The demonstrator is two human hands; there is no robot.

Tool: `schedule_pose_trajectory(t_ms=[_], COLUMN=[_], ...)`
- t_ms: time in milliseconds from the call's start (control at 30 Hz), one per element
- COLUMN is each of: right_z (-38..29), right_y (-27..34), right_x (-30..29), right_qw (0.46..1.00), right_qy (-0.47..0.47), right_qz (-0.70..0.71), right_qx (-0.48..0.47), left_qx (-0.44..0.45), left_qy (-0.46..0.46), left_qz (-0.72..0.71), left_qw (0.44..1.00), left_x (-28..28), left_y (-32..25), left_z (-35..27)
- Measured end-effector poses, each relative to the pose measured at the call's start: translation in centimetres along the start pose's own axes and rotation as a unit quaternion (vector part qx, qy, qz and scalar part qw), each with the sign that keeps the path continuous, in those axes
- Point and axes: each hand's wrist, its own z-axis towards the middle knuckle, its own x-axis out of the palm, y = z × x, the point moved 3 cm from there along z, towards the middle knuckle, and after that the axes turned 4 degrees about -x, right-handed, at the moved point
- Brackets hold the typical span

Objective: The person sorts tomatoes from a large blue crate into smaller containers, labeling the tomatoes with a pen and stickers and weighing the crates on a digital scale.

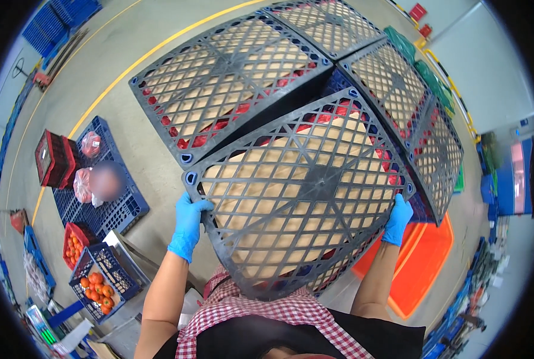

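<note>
My left hand [187, 226], in a blue glove, grips the left edge of a black plastic lattice panel [323, 181] in front of my body. The gloved right hand [397, 221] holds the opposite edge near a corner. Through the openings show a tan sheet [244, 179], apparently paper or cardboard, and red plastic bag material around its border. Blue D-shaped parts show at the panel's corners. Whether the panel rests fully on the crate below cannot be told. Similar panels cover neighbouring crates, including a lattice panel [229, 65] directly beyond.
An orange tub [422, 264] stands below my right arm. At left, a blue pallet [128, 208] carries dark red crates [53, 157] and bagged goods. A blue crate [107, 258] holds tomatoes [98, 291] near a scale display [40, 323]. Green sacks [428, 80] lie behind the crates.
</note>
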Motion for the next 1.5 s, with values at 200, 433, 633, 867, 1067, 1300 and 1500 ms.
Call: schedule_pose_trajectory(t_ms=[200,433,633,867,1067,1300,1500], right_z=[-7.8,-15.2,-12.3,-3.1,-1.7,-8.9,-15.3], right_y=[-3.3,-5.5,1.0,2.9,3.0,3.6,6.5], right_x=[-4.9,-9.3,-13.1,-0.6,0.4,3.6,6.0], right_qw=[0.998,0.991,0.888,0.901,0.876,0.915,0.895], right_qy=[-0.021,-0.035,0.032,0.373,0.428,0.377,0.424], right_qz=[0.002,0.106,-0.453,-0.169,-0.203,-0.137,-0.137], right_qx=[0.061,0.071,-0.075,-0.146,0.089,0.043,-0.005], left_qx=[0.011,0.183,0.068,0.011,0.135,0.121,0.110], left_qy=[0.054,-0.007,0.007,-0.040,-0.128,-0.121,-0.164], left_qz=[0.051,0.063,0.087,0.124,0.224,0.213,0.228], left_qw=[0.997,0.981,0.994,0.991,0.957,0.962,0.953], left_x=[-0.5,-1.2,-3.1,-3.0,-1.8,-3.4,-6.1], left_y=[0.2,3.1,8.5,7.2,7.0,7.6,8.5], left_z=[-0.4,-5.7,-9.3,-10.8,-13.0,-14.2,-15.5])
